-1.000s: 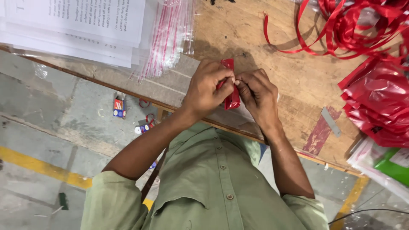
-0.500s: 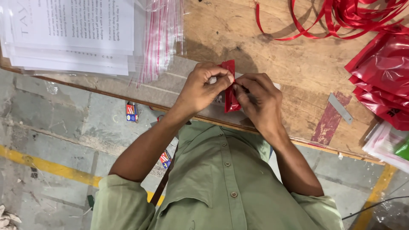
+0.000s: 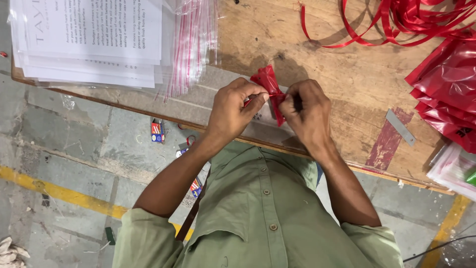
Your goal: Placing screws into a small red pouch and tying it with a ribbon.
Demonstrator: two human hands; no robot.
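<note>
Both of my hands pinch a small red plastic pouch (image 3: 268, 82) just above the near edge of a wooden table (image 3: 342, 74). My left hand (image 3: 235, 110) grips its left side with thumb and forefinger. My right hand (image 3: 307, 113) grips its right side, fingers curled tight. The pouch is crumpled and twisted between them, its top end sticking up past my fingers and a thin red tail hanging down between my hands. The lower part of the pouch is hidden by my fingers.
A stack of printed paper sheets (image 3: 89, 39) and clear zip bags with red stripes (image 3: 191, 44) lie at the back left. Loose red ribbon (image 3: 396, 20) and a pile of red pouches (image 3: 446, 89) sit at right, near a metal strip (image 3: 400, 127). Small litter (image 3: 157, 131) dots the concrete floor below.
The pouch was flat and upright between my fingers; now it is crumpled and twisted, its top tilted left. My hands have closed tighter around it.
</note>
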